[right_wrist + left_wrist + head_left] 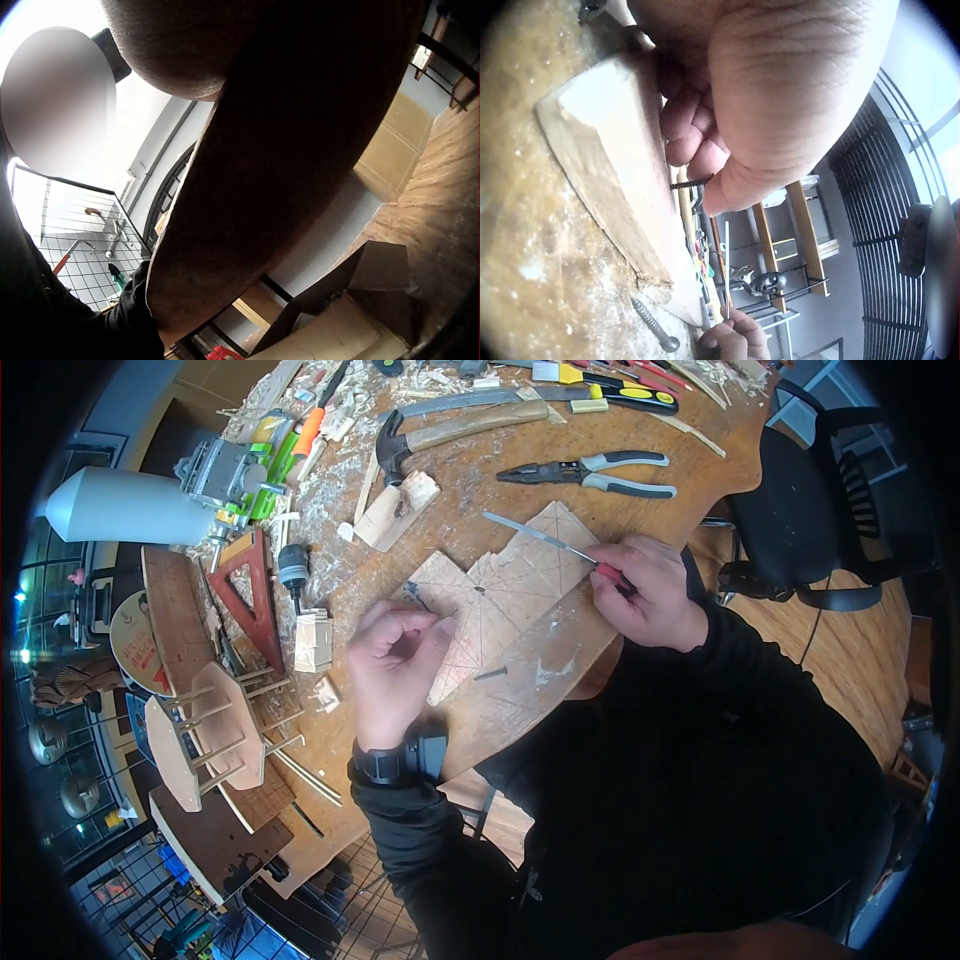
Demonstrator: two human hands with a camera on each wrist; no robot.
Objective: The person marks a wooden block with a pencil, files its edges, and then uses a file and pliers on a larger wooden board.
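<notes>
A pale wooden board (530, 575) marked with pencil and red lines lies on the workbench, a small dark hole near its middle. My left hand (392, 660) is over the board's left part; in the left wrist view its thumb and fingers pinch a dark threaded screw (690, 184), its point towards the wood (607, 142). Another screw (491, 674) lies on the bench beside the board's near edge. At the board's right end, my right hand (650, 590) grips the red handle (610, 573) of a tool with a thin metal shaft (525, 530) extending over the board.
Beyond the board lie pliers (590, 472), a hammer (470, 430) and a wood block (397, 512). To the left are a screwdriver-like black tool (293, 570), a red triangle (247, 600) and an octagonal wooden piece (228, 725) with pegs. Shavings cover the far bench.
</notes>
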